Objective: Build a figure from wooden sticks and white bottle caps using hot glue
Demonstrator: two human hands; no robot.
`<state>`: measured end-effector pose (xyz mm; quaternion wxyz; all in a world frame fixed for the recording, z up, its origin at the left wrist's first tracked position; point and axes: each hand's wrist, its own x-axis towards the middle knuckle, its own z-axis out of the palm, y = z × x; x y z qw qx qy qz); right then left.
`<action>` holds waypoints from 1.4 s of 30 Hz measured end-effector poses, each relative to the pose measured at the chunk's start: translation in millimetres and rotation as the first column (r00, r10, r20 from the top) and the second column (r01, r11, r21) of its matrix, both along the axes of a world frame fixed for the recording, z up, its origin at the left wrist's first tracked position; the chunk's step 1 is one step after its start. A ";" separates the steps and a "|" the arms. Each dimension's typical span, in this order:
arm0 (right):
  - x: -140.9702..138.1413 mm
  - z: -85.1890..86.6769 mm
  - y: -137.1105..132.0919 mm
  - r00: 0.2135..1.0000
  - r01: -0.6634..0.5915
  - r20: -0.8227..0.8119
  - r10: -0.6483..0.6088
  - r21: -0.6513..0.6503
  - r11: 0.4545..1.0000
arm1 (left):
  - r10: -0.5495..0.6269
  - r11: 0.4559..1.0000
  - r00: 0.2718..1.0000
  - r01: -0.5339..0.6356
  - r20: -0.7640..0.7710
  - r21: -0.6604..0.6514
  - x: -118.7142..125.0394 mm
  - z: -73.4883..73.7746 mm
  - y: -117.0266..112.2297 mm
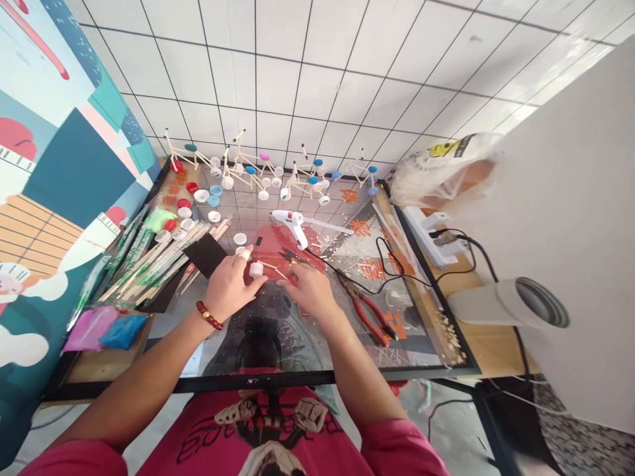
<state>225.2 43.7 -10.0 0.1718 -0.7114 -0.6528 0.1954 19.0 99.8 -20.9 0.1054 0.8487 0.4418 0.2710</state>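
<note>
Head view: left hand (229, 287) is curling over a white bottle cap (256, 269), apparently pinching it between thumb and fingers; the grip is partly hidden. A red bead bracelet (209, 315) is sitting on that wrist. Right hand (310, 291) is reaching in from 3 o'clock, fingers extended towards the cap. A thin wooden stick (274, 268) is running from the cap towards those fingers. Can't tell whether the right hand is gripping it.

Around the hands, a glue gun (292, 221) is lying at 12 o'clock, its cord trailing towards 3. Red-handled pliers (370, 317) are resting at 4 o'clock. A black card (206, 254) is lying at 10 o'clock, with bundled chopsticks (153, 261) beyond it at 9. Stick-and-cap models (262, 168) are standing further out at 12, with loose bottle caps (198, 198) at 11. All of this is sitting on a glass-topped table (248, 382). A power strip (431, 235) is lying at 2 o'clock, beside a plastic bag (441, 168).
</note>
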 end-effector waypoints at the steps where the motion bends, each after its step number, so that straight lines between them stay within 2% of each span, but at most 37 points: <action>1: -0.5 -0.4 0.1 0.999 -0.015 0.036 0.015 0.003 1.000 | 0.009 1.000 1.000 -0.009 -0.001 -0.009 0.2 -1.3 0.4; 5: 2.3 1.6 -2.6 0.990 -0.129 0.064 0.128 0.001 0.992 | 0.023 0.997 0.997 -0.018 0.069 -0.069 -1.1 -5.7 1.8; 7: 4.5 2.8 -4.0 0.990 -0.134 0.043 0.134 -0.006 0.991 | 0.042 0.989 0.978 -0.012 0.203 -0.145 -2.7 -5.2 1.5; 9: 5.1 2.7 -4.4 0.994 -0.106 -0.035 0.107 0.028 0.994 | 0.095 0.959 0.923 0.015 0.373 -0.282 -4.2 -2.6 0.3; 12: 1.2 -0.3 -3.1 0.947 -0.025 -0.314 0.065 0.131 0.991 | 0.220 0.860 0.805 0.106 0.551 -0.499 -4.5 3.2 -3.4; 14: -3.1 -2.4 -1.9 0.854 0.015 -0.515 0.070 0.159 0.987 | 0.272 0.806 0.749 0.165 0.604 -0.569 -3.1 7.2 -6.6; 16: -6.4 -3.0 -1.1 0.772 0.011 -0.629 0.088 0.152 0.988 | 0.294 0.776 0.721 0.203 0.628 -0.597 -1.1 10.6 -9.8; 18: -7.5 -2.2 -0.8 0.748 0.000 -0.657 0.096 0.144 0.990 | 0.311 0.744 0.708 0.233 0.634 -0.626 0.8 13.1 -12.3; 20: -6.6 -1.4 -0.6 0.758 0.012 -0.647 0.085 0.144 0.990 | 0.351 0.692 0.689 0.265 0.634 -0.671 1.8 14.6 -13.6; 24: -3.7 -2.7 -0.3 0.771 0.081 -0.636 0.031 0.147 0.986 | 0.477 0.504 0.624 0.383 0.619 -0.774 1.6 15.5 -13.4; 26: -3.4 -3.8 -0.5 0.770 0.090 -0.638 0.023 0.145 0.985 | 0.519 0.409 0.615 0.431 0.593 -0.804 0.9 15.7 -13.1; 28: -4.1 -4.2 -1.1 0.767 0.088 -0.641 0.023 0.140 0.986 | 0.533 0.365 0.615 0.453 0.581 -0.813 0.4 16.1 -13.2; 34: -7.1 -4.3 -0.7 0.718 0.067 -0.695 0.036 0.120 0.991 | 0.532 0.373 0.585 0.488 0.613 -0.789 0.6 19.4 -14.5; 37: -4.7 -8.4 2.1 0.714 0.130 -0.700 0.004 0.139 0.982 | 0.572 0.349 0.530 0.533 0.626 -0.771 0.2 20.1 -12.0; 40: 0.9 -14.0 4.9 0.785 0.187 -0.620 -0.020 0.205 0.961 | 0.630 0.363 0.438 0.565 0.642 -0.741 -1.5 18.2 -6.6; 42: 4.2 -17.2 5.6 0.847 0.139 -0.530 0.029 0.275 0.951 | 0.649 0.390 0.397 0.559 0.649 -0.731 -3.1 15.9 -3.0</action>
